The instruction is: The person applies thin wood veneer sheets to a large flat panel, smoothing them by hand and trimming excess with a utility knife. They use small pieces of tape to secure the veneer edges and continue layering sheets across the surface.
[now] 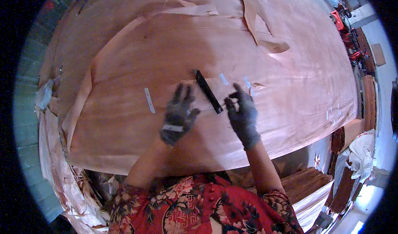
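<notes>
A broad sheet of thin reddish-brown wood veneer [124, 122] lies in front of me. My left hand [177, 117], in a dark grey glove, is over its near middle with fingers apart and nothing in them; a short white tape strip [172, 128] is on the back of the glove. Slanting between my hands is a flat, narrow black bar [208, 92]. My right hand [242, 117], gloved alike, has its fingers apart just right of the bar's near end. Motion smears both hands a little.
White tape strips [149, 100] dot the veneer on both sides of my hands. Loose, curling veneer strips [251, 16] lie along the far part and left edge. At the right stand stacked veneer [306, 184], a white plastic bag [360, 153] and red machinery [338, 20].
</notes>
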Available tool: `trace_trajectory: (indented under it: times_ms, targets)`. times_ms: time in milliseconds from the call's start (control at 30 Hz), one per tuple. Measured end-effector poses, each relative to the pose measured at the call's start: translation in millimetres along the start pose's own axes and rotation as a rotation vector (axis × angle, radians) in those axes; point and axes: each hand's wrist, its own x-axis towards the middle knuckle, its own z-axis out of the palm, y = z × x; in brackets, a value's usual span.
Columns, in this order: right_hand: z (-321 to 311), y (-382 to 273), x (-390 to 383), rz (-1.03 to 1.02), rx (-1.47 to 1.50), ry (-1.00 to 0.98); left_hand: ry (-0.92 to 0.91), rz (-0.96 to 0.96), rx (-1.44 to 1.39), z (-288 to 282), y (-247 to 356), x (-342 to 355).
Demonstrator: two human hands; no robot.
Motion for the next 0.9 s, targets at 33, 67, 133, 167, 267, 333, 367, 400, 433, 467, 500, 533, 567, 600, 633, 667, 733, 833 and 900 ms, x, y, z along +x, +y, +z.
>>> trace_trajectory:
  times_ms: [33, 67, 133, 167, 267, 333, 367, 400, 433, 467, 500, 533, 567, 600, 633, 667, 733, 833, 900]
  targets:
    - [12.8, -3.0, 8.3, -0.134, -0.031, 0.002, 0.016, -0.033, 0.118, -14.6, -12.5, -10.6]
    - [27.5, -6.7, 17.4, -0.279, -0.146, -0.007, 0.038, -0.058, 0.233, -28.3, -25.1, -19.7]
    - [59.7, -14.6, 35.1, -0.338, -0.189, -0.092, 0.224, -0.075, 0.336, -45.3, -44.0, -34.5]
    - [73.4, -17.9, 37.6, -0.292, -0.223, -0.079, 0.147, -0.154, 0.422, -52.5, -53.4, -39.5]
    - [98.2, -11.7, 50.3, -0.279, -0.399, -0.011, 0.064, -0.219, 0.536, -55.7, -68.7, -49.4]
    - [100.8, -1.6, 53.7, -0.221, -0.375, -0.092, 0.121, -0.164, 0.52, -52.1, -74.1, -52.6]
    - [99.2, 4.5, 55.3, -0.21, -0.362, -0.132, 0.068, -0.214, 0.556, -49.9, -76.5, -53.6]
    - [96.0, 9.5, 55.7, -0.157, -0.378, -0.176, 0.049, -0.224, 0.558, -48.2, -77.5, -54.6]
    - [92.7, 14.2, 57.8, -0.125, -0.379, -0.176, 0.071, -0.208, 0.546, -46.8, -79.0, -55.1]
    - [87.4, 18.7, 58.6, -0.143, -0.37, -0.201, 0.044, -0.227, 0.551, -46.6, -79.3, -55.5]
    - [82.9, 24.4, 61.9, -0.079, -0.306, -0.227, 0.053, -0.222, 0.542, -46.6, -79.9, -55.9]
    - [77.6, 30.4, 67.3, -0.059, -0.225, -0.211, 0.064, -0.216, 0.536, -47.6, -79.4, -56.1]
    - [72.6, 38.3, 73.1, -0.04, -0.143, -0.196, 0.053, -0.218, 0.537, -48.3, -78.9, -56.1]
    - [64.4, 51.2, 80.5, 0.021, -0.027, -0.179, 0.04, -0.222, 0.538, -49.2, -77.9, -56.4]
    - [57.3, 65.9, 88.3, 0.14, 0.287, -0.157, 0.004, -0.235, 0.545, -49.6, -76.2, -56.7]
    - [53.5, 80.6, 99.4, 0.28, 0.685, -0.167, -0.011, -0.27, 0.556, -49.8, -74.9, -56.5]
    - [47.5, 106.2, 107.2, 0.478, 1.277, -0.127, -0.03, -0.261, 0.598, -49.0, -73.0, -55.0]
    - [48.3, 123.3, 106.4, 0.556, 1.623, -0.048, -0.064, -0.286, 0.672, -46.7, -75.1, -53.0]
    - [39.6, 126.5, 101.6, 0.589, 1.4, -0.031, -0.062, -0.243, 0.679, -45.0, -80.5, -54.3]
